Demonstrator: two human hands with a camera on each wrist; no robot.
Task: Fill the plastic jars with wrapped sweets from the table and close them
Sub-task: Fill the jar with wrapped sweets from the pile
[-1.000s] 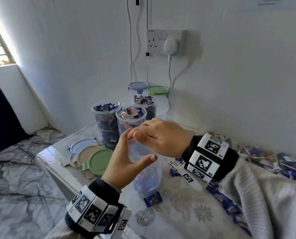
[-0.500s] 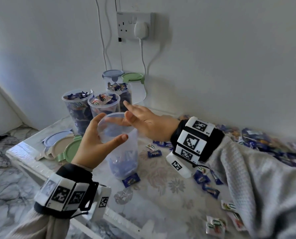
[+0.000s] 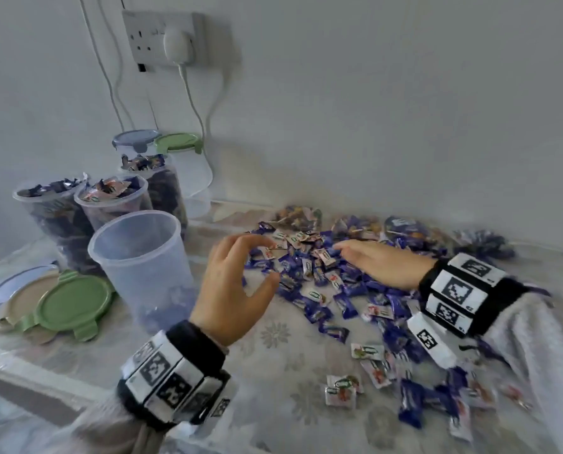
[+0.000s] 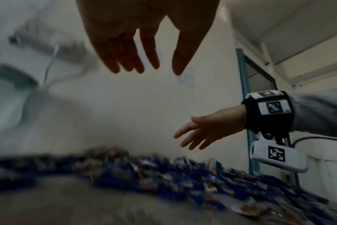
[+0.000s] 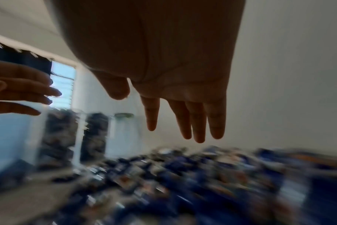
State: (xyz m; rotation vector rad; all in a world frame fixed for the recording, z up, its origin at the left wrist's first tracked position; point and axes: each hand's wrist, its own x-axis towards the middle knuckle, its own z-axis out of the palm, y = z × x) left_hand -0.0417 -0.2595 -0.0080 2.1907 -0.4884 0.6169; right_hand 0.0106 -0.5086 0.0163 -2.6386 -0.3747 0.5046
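- Head view: the left hand is raised over the near edge of the wrapped sweets, fingers loosely spread and bent, holding nothing.
- Head view: the right hand lies low over the middle of the same heap, fingers extended toward the left hand, gripping nothing.
- Head view: the open jar stands upright just to the left of the left hand, apart from it. A shallow layer of blue sweets covers its bottom; the rest is unfilled.
- Head view: three filled jars stand beyond the open jar, lidless, with sweets up to their rims.
- Head view: two lidded jars stand behind those, by the wall, one with a blue lid and one with a green lid. Their contents cannot be made out.
- Head view: loose lids lie stacked flat, left of the open jar, a green one uppermost.
- Left wrist view: the left hand shows straight, separated fingers with nothing between them. The right hand hangs open above the blurred sweets.
- Right wrist view: the right hand points its straight fingers down at the blurred sweets; its palm is free. The left hand is at the left edge, with the jars beyond as a blur.
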